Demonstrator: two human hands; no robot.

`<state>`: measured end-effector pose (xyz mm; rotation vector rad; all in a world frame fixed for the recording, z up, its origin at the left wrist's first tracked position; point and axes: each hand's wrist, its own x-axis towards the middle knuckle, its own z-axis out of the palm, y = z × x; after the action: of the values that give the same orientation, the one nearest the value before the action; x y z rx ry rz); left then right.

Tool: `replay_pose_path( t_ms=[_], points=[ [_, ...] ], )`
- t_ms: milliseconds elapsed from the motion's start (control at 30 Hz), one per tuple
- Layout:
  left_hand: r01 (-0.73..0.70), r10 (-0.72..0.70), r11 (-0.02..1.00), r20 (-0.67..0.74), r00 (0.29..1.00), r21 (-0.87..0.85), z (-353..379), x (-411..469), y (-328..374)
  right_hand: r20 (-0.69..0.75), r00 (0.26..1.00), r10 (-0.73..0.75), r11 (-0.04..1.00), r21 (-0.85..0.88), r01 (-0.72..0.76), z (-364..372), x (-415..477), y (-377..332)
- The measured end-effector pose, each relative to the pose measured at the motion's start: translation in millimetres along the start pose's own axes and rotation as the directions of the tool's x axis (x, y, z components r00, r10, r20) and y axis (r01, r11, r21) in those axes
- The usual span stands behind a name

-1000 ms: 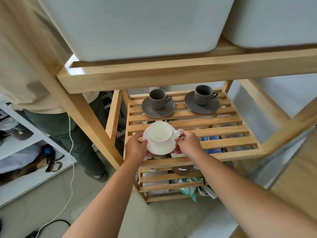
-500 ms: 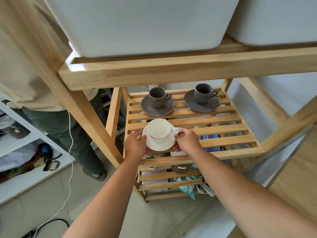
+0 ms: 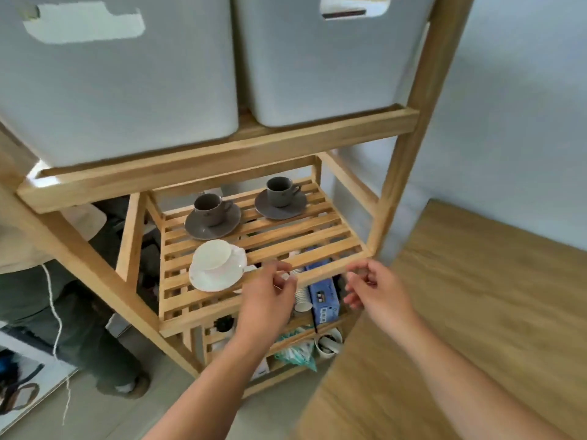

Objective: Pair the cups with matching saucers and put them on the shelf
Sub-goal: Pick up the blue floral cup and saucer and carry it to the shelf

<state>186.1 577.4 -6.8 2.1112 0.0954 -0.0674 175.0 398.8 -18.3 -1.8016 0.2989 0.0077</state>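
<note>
A white cup (image 3: 212,255) stands on a white saucer (image 3: 213,276) at the front left of the slatted wooden shelf (image 3: 324,239). Behind it, two grey cups on grey saucers stand side by side, one at the left (image 3: 210,208) and one at the right (image 3: 279,191). My left hand (image 3: 270,296) hovers just right of the white saucer, fingers loosely curled, holding nothing. My right hand (image 3: 376,289) is farther right, in front of the shelf's front edge, fingers apart and empty.
Two large grey bins (image 3: 120,74) fill the shelf above. Lower shelves hold a blue box (image 3: 324,296), stacked paper cups (image 3: 301,300) and a bag. A wooden tabletop (image 3: 476,312) lies at the right. Another person's legs (image 3: 79,328) stand left of the rack.
Both hands let go of the white cup and saucer, which now rest on the shelf. The hands drew back to the right, and the view shifted right.
</note>
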Motion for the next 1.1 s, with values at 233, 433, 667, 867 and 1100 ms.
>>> replay_pose_path(
  t_ms=[233,433,667,867,1100],
  points=[
    [-0.222,0.236,0.972,0.371,0.898,-0.081,135.7,-72.1,81.7,-0.324,0.945,0.045,0.996,0.084,-0.018,-153.7,-120.2,54.6],
    [-0.29,0.291,0.95,0.656,0.696,-0.114,255.5,-145.4,121.5,-0.575,0.8,0.173,0.984,0.131,-0.119,-259.6,-220.8,112.0],
    [-0.292,0.217,0.955,0.781,0.586,-0.047,360.8,-192.4,149.2,-0.763,0.554,0.334,0.942,0.271,-0.196,-347.4,-283.8,167.0],
    [-0.149,0.081,0.989,0.831,0.55,0.002,422.8,-209.2,182.1,-0.796,0.449,0.406,0.907,0.291,-0.304,-427.9,-277.7,198.2],
    [-0.18,0.103,0.984,0.8,0.591,0.006,452.0,-211.9,194.4,-0.696,0.588,0.412,0.894,0.186,-0.407,-455.9,-253.8,194.3]
  ],
)
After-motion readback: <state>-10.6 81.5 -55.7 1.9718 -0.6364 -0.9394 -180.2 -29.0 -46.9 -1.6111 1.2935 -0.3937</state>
